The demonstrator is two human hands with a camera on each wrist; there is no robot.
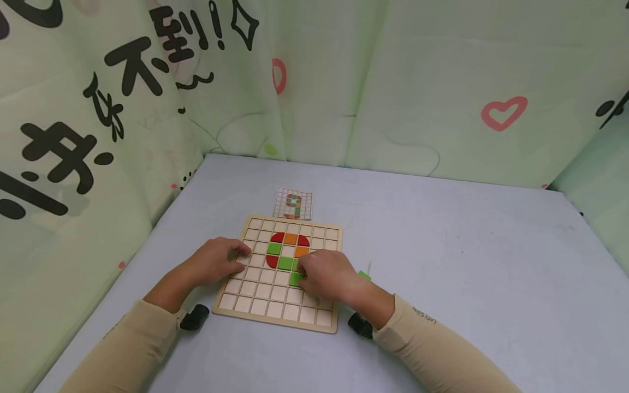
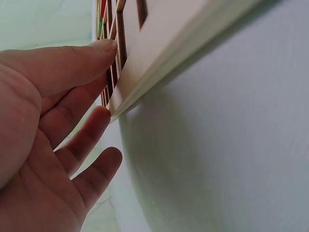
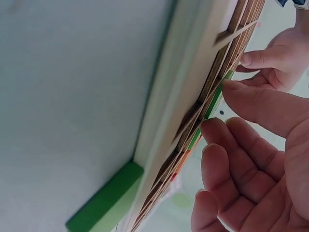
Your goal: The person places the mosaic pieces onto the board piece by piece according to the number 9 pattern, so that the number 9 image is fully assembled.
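A wooden grid board (image 1: 275, 323) lies on the table, with red rounded tiles (image 1: 277, 237), orange square tiles (image 1: 290, 239) and green square tiles (image 1: 273, 249) set in its cells. My left hand (image 1: 216, 262) rests at the board's left edge. In the left wrist view its thumb touches the board and the other fingers stretch out loosely. Over the board's right half, my right hand (image 1: 329, 273) pinches a green square tile (image 1: 296, 279) at a cell below the others. Its fingers (image 3: 217, 164) are bent, and they partly hide the tiles there in the head view.
A small printed pattern card (image 1: 280, 204) lies just beyond the board's far edge. Another green tile (image 3: 108, 198) lies on the table against the board's right side, partly behind my right forearm in the head view. Printed curtains (image 1: 432, 82) surround the white table (image 1: 467, 262).
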